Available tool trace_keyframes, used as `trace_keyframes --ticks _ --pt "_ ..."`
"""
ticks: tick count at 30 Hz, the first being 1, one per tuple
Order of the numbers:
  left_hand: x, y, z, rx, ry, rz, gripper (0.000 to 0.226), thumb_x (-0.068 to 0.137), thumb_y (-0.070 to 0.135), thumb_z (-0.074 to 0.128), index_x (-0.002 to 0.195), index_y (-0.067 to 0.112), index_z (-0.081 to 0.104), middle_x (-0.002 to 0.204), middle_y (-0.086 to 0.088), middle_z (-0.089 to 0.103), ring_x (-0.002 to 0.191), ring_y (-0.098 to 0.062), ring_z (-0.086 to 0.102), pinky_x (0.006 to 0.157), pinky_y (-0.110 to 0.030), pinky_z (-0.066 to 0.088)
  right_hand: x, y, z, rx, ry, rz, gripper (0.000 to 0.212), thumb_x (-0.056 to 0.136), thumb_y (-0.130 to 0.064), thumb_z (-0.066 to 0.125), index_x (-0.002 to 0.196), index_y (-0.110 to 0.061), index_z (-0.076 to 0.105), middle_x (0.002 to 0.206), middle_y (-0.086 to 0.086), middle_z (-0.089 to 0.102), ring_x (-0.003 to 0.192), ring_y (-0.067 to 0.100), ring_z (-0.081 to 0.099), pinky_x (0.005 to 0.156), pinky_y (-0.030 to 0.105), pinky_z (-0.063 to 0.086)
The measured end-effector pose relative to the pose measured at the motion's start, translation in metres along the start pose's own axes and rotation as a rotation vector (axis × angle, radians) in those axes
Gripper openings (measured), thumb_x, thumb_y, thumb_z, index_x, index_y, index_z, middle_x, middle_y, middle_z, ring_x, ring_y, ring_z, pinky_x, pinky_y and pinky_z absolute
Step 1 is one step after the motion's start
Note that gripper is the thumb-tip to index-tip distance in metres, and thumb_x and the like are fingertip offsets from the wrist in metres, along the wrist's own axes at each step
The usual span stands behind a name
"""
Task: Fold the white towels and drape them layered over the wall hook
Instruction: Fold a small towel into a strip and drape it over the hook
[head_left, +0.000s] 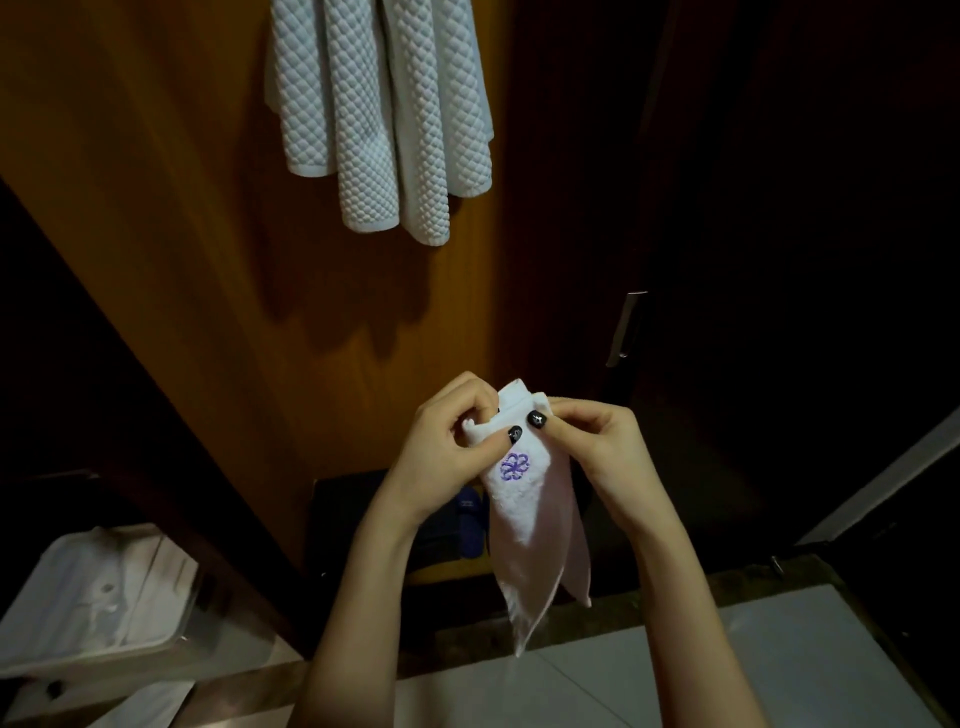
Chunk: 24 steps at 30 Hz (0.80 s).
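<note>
Two hands meet at chest height, both pinching the top edge of a small white towel (524, 499) with a purple embroidered flower: left hand (447, 447), right hand (597, 452). It hangs in folded points. Above, a quilted white towel (374, 114) drapes against the wooden wall (182, 234).

left hand (447, 441) and right hand (592, 447) close together, forearms angled inward, fingers pinched on white towel (524, 514)
</note>
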<state>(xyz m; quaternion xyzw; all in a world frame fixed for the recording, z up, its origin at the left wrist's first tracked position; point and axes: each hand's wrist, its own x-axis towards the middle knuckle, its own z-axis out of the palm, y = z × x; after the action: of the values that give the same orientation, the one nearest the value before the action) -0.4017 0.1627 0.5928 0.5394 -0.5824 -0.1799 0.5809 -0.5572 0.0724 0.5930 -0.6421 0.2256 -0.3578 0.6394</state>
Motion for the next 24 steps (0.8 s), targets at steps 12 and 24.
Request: trace_keyframes --ticks 12,24 --pt "-0.001 -0.004 -0.010 -0.098 0.150 -0.073 0.019 0.077 0.006 0.066 0.076 0.013 0.049 0.100 0.003 0.067 0.092 -0.012 0.064 0.070 -0.030 0.053 0.010 0.004 0.019 -0.049 0.135 -0.019 0.007 0.083 -0.011 0.074 0.081 -0.004 0.073 0.079 0.009 0.073 0.077 0.014 0.068 0.069 0.022 0.054" --pt "0.003 -0.002 0.007 -0.153 0.203 -0.107 0.039 0.089 -0.006 0.061 0.098 0.031 0.072 0.098 0.012 0.073 0.100 -0.002 0.066 0.082 -0.014 0.048 0.025 -0.003 0.026 -0.138 0.305 -0.177 0.007 0.091 -0.020 0.069 0.089 -0.015 0.074 0.083 -0.001 0.072 0.083 0.009 0.068 0.072 0.018 0.051"
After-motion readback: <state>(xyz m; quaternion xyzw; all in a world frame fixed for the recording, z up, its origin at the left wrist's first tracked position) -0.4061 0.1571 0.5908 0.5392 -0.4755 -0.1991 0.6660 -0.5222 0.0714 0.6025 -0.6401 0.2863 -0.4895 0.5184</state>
